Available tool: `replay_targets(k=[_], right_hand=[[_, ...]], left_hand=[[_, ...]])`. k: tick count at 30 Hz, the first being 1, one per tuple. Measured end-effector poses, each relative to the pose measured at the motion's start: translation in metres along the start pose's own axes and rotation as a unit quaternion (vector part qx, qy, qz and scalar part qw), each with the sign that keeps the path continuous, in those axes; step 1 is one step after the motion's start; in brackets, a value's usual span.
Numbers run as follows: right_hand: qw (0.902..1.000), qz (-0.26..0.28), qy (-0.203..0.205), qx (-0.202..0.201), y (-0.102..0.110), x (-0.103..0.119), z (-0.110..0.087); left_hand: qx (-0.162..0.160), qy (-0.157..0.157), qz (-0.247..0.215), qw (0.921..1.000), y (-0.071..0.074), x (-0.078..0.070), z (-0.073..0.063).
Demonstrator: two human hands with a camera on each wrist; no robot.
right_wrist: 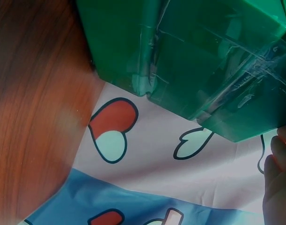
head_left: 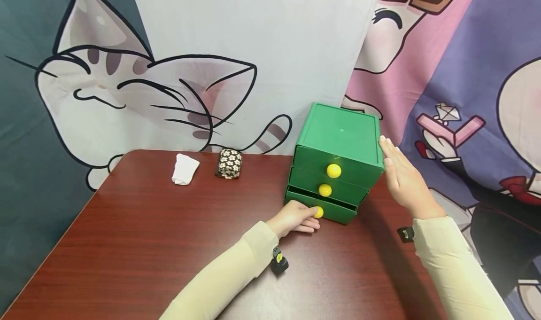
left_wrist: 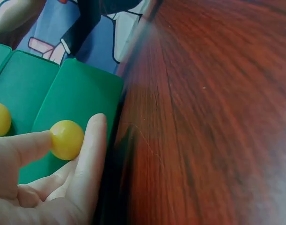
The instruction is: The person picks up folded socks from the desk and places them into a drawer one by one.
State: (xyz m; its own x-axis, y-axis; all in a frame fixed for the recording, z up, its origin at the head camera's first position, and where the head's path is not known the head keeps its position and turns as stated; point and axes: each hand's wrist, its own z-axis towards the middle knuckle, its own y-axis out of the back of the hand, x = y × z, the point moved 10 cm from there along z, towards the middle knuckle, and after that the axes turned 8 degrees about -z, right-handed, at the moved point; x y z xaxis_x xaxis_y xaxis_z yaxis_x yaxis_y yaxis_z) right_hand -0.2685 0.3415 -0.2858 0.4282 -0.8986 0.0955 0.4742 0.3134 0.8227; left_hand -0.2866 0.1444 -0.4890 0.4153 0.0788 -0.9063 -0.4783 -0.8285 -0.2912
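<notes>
A green cabinet of three stacked drawers (head_left: 340, 131) stands at the back right of the table, each drawer with a round yellow knob. Its bottom drawer (head_left: 338, 211) is pulled out slightly, showing a dark gap along the top. My left hand (head_left: 295, 217) pinches the bottom yellow knob (left_wrist: 67, 139) between thumb and fingers. Against the cabinet's upper right side rests my right hand (head_left: 403, 181), its fingers straight. In the right wrist view, the fingers (right_wrist: 279, 150) appear at the right edge beside the green side wall (right_wrist: 180, 61), where clear tape shows.
On the brown table (head_left: 169, 245), a folded white cloth (head_left: 185, 169) and a rolled black cloth with white flowers (head_left: 230, 163) lie near the back edge, left of the cabinet. A printed cartoon curtain (head_left: 253, 28) hangs close behind.
</notes>
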Motion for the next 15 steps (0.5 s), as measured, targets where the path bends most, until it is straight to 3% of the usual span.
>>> replay_targets(k=[7,15], right_hand=[[1.0000,-0.004,-0.003,0.002,-0.001,-0.001,-0.001],[1.0000,-0.004,-0.001,0.000,0.000,0.001,-0.001]], left_hand=[[0.016,0.002,0.048,0.9987,-0.002,0.006,-0.017],[0.016,-0.028,0.127,0.9913,-0.006,0.004,-0.043]])
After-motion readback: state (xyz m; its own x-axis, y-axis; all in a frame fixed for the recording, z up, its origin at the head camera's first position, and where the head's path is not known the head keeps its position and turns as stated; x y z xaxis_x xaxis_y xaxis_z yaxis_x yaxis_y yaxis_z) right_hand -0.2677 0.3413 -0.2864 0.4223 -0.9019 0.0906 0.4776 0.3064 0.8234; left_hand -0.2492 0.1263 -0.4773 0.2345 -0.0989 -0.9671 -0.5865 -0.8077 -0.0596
